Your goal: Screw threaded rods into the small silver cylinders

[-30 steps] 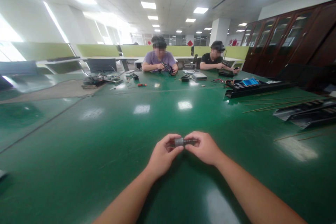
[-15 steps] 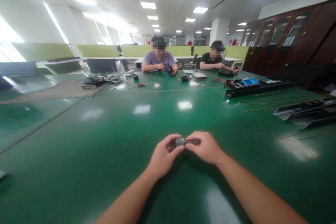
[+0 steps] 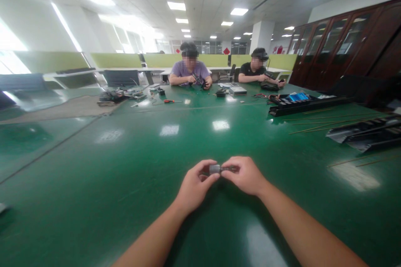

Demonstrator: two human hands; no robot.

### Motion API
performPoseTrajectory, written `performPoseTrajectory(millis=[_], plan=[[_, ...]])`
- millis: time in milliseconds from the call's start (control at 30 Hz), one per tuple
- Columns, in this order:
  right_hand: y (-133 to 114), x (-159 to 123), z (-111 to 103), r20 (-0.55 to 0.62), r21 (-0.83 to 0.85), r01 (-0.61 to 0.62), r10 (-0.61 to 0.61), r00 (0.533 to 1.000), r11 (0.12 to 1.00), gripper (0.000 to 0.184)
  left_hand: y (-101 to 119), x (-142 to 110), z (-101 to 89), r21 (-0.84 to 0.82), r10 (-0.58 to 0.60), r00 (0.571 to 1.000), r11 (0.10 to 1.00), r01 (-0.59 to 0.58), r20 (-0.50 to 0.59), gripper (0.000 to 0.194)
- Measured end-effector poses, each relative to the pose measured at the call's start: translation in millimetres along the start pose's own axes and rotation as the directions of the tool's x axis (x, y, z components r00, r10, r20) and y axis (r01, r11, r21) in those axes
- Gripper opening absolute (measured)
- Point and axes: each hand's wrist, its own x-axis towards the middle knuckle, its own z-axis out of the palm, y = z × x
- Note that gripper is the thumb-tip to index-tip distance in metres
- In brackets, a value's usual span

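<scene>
Cylinder [image 3: 214,169] | my left hand [image 3: 193,184] pinches it | my right hand [image 3: 247,176] pinches the dark shaft [image 3: 226,169] | best held in line

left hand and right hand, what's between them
In the head view, a grey cylinder held by the left hand and a thin dark rod held by the right hand; whether they are joined is too small to tell.

grey cylinder [image 3: 214,169] shifted slightly right, left hand [image 3: 194,184] too
</scene>
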Motion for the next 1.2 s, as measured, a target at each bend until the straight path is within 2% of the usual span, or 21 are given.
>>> performPoseTrajectory(millis=[500, 833, 1200], plan=[[-1.9, 0.6, -2.6, 0.006, -0.031, 0.008, -0.008, 1.0, 0.999, 0.01, 4.6, -1.3, 0.6, -0.016, -0.014, 1.0, 1.0, 0.014, -0.006, 0.034], [0.3, -0.1, -2.5, 0.002, -0.033, 0.026, -0.026, 1.0, 0.999, 0.011, -1.2, -1.0, 0.2, -0.034, -0.006, 1.0, 0.999, 0.006, 0.004, 0.034], [0.3, 0.7, -2.9, 0.006, -0.021, 0.021, -0.021, 1.0, 1.0, 0.011, 4.9, -2.0, 0.8, -0.019, 0.001, 1.0, 1.0, -0.001, -0.012, 0.033]])
